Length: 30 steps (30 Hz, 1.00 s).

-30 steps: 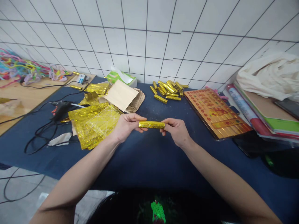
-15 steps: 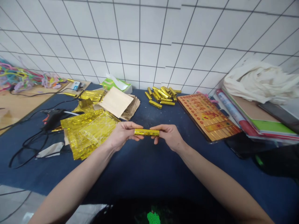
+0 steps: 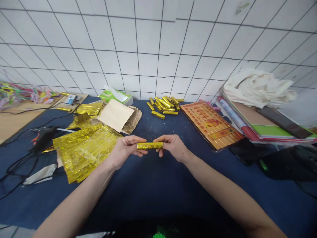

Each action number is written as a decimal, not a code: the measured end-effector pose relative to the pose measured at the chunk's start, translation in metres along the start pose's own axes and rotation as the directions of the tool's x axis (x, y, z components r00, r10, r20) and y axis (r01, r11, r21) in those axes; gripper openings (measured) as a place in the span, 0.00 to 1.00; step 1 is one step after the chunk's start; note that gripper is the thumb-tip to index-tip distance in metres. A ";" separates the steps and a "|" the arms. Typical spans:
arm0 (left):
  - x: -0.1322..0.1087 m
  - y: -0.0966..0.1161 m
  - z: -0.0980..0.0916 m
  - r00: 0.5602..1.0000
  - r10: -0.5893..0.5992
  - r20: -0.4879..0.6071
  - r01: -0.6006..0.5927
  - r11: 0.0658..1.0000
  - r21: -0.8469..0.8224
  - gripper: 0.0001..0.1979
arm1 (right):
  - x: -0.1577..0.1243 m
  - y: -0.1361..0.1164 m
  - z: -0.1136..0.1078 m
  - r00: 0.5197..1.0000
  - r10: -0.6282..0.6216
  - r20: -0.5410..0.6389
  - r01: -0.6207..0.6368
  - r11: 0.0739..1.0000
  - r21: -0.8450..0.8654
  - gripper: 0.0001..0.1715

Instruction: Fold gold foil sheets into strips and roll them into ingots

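A short roll wrapped in gold foil [image 3: 150, 145] lies level between my two hands, just above the dark blue table cover [image 3: 153, 188]. My left hand [image 3: 123, 150] pinches its left end with fingers closed. My right hand [image 3: 172, 147] pinches its right end the same way. A loose stack of gold foil sheets [image 3: 83, 152] lies to the left of my left hand. A heap of several finished gold rolls [image 3: 163, 104] sits farther back near the tiled wall.
Brown paper sheets [image 3: 119, 114] lie behind the foil. A black glue gun [image 3: 43, 138] with cables sits at the left. An orange-and-gold printed pad [image 3: 210, 124] lies to the right, then books [image 3: 260, 129], a black phone [image 3: 283, 122], white cloth [image 3: 257, 87].
My head has tipped and shifted, so the whole scene sits slightly lower and to the left. Both hands keep the same pinch on the gold roll.
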<state>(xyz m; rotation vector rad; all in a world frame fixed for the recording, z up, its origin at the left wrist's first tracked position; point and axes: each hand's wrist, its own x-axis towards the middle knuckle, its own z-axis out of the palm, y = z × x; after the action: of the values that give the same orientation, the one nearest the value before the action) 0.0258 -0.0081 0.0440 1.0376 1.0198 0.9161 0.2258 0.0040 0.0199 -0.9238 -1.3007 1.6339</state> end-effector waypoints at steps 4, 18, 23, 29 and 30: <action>0.001 -0.001 -0.001 1.000 0.004 0.002 -0.004 0.998 0.058 0.10 | 0.002 0.002 0.001 0.999 0.010 -0.049 -0.008 0.999 0.042 0.08; 0.003 -0.001 -0.007 0.996 -0.084 -0.039 0.081 0.995 -0.057 0.15 | 0.009 0.001 -0.007 0.991 0.045 -0.130 -0.025 0.988 0.155 0.11; 0.003 -0.003 -0.005 0.994 -0.076 -0.080 0.071 0.995 -0.067 0.16 | 0.036 -0.014 -0.058 0.845 -0.067 -0.531 0.109 0.993 0.047 0.11; 0.001 -0.003 0.002 0.994 -0.090 -0.065 0.087 0.995 -0.054 0.16 | 0.094 -0.038 -0.131 0.655 -0.186 -0.732 0.152 0.982 -0.114 0.13; 0.001 -0.003 0.002 0.994 -0.095 -0.060 0.092 0.994 -0.050 0.16 | 0.106 -0.040 -0.138 0.640 -0.204 -0.740 0.145 0.979 -0.144 0.14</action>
<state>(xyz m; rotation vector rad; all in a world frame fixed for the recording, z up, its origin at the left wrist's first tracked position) 0.0283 -0.0086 0.0413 0.9190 1.0850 0.8959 0.3177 0.1570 0.0278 -1.2922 -0.8110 0.8632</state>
